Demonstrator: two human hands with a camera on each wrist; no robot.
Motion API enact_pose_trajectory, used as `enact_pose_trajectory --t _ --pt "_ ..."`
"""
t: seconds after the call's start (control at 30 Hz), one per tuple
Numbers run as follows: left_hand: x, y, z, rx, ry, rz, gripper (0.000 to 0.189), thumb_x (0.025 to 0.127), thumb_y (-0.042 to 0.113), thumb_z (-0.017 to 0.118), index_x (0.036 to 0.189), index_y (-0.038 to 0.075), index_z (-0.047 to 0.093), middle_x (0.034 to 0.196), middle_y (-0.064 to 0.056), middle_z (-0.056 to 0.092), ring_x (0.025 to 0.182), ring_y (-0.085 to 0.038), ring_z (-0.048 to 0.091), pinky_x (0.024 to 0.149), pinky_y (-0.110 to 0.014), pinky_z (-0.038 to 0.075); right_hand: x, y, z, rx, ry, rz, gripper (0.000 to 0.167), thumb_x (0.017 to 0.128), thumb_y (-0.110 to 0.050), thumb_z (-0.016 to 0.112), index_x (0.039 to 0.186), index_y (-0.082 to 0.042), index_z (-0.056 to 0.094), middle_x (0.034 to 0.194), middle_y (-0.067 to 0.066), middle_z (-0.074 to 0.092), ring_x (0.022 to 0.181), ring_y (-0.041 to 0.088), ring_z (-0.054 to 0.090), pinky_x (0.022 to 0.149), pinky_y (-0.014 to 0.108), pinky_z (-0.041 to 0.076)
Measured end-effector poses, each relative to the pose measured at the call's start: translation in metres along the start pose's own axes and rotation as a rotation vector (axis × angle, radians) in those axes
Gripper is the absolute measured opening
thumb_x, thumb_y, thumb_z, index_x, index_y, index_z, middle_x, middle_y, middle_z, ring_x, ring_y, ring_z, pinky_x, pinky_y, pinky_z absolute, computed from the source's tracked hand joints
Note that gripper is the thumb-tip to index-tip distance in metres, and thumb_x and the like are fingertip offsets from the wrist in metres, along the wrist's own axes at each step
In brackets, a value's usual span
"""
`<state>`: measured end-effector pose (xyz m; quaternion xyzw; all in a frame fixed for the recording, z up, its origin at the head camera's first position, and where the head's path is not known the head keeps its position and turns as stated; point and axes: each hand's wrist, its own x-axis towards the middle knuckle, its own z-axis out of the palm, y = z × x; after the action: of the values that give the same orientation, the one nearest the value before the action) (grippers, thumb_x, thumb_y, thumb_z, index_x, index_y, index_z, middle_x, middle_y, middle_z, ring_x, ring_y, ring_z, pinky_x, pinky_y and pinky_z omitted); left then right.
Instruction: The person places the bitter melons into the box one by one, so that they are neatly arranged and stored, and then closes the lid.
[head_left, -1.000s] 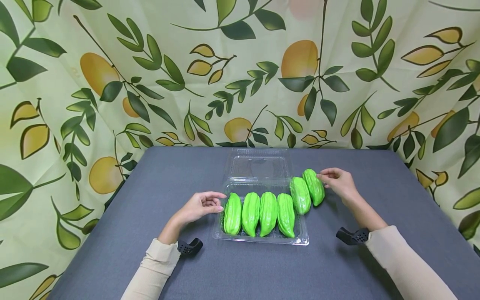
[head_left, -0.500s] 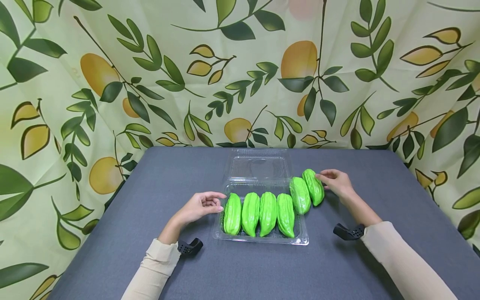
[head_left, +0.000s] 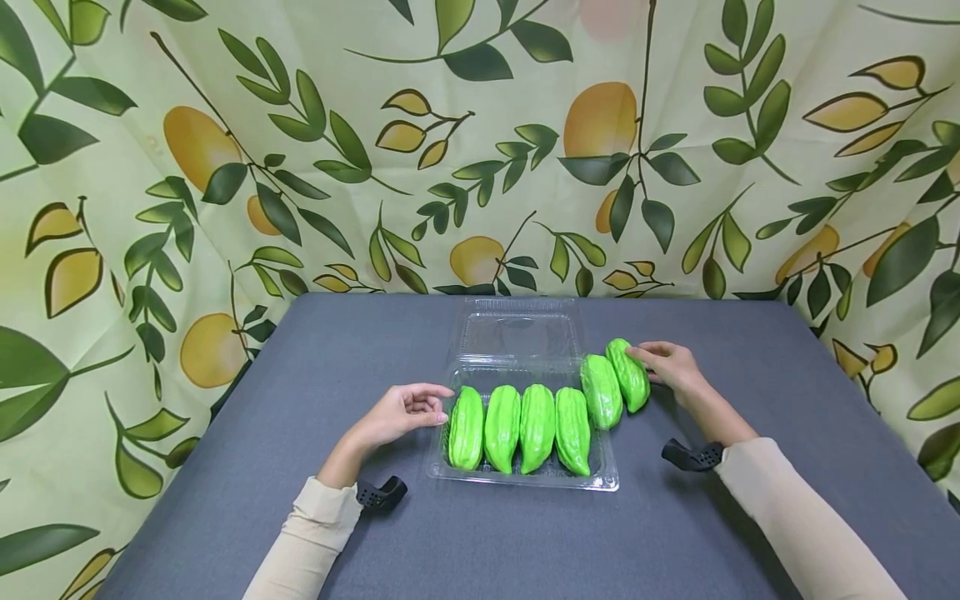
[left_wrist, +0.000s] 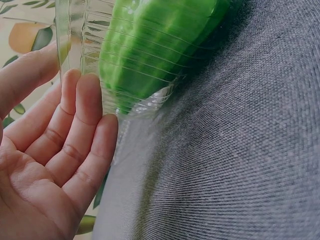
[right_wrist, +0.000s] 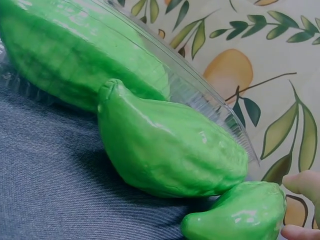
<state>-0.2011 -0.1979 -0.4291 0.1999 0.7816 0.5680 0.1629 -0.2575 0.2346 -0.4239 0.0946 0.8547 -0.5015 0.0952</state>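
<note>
A: Starting at the left, what have we got?

B: Our left hand [head_left: 397, 417] is at the left rim of a clear plastic rectangular tray [head_left: 525, 482], its grip loosely spread, thumb and forefinger apart. Inside we see four glossy, bright-green, ridged oblong gourds [head_left: 502, 429] side by side.

A: Further right?

B: The fifth gourd [head_left: 602, 392], alike, lies up against the tray's right wall. Just beyond it, on the grey cloth-covered worktop [head_left: 525, 542], is the sixth gourd [head_left: 630, 387]. Our right hand [head_left: 672, 364] touches its right side; whether that grip pinches or merely touches, we can't tell.

A: Handling it well?

B: We'd close across its middle and lift rather than drag, lest we roll its neighbour, keeping our left touch light.

A: Room?

B: Behind the tray lies its folded-back clear plastic lid [head_left: 517, 333], so we'd swing lower, along the near side. The worktop's right edge is well apart from us.
</note>
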Motion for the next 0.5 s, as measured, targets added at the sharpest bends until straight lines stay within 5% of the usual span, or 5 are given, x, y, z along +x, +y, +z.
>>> enact_pose_trajectory --t 0.27,0.5 --pt "-0.0002 0.0001 0.0001 0.007 0.002 -0.004 0.044 0.087 0.007 0.069 0.125 -0.01 0.055 0.087 0.002 0.06 0.076 0.0 0.06 0.072 -0.017 0.054 0.0061 0.0011 0.0011 -0.019 -0.029 0.011 0.072 0.094 -0.049 0.053 0.14 0.005 0.042 0.147 0.025 0.038 0.119 0.026 0.048 0.094 0.03 0.051" --pt "-0.0002 0.0006 0.0006 -0.005 0.0 0.004 0.046 0.087 0.009 0.07 0.125 -0.011 0.055 0.087 0.001 0.06 0.075 0.0 0.06 0.072 -0.016 0.054 0.007 -0.0001 0.0025 -0.017 -0.046 0.029 0.075 0.093 -0.049 0.055 0.141 0.006 0.04 0.151 0.028 0.032 0.132 0.036 0.042 0.106 0.043 0.046"
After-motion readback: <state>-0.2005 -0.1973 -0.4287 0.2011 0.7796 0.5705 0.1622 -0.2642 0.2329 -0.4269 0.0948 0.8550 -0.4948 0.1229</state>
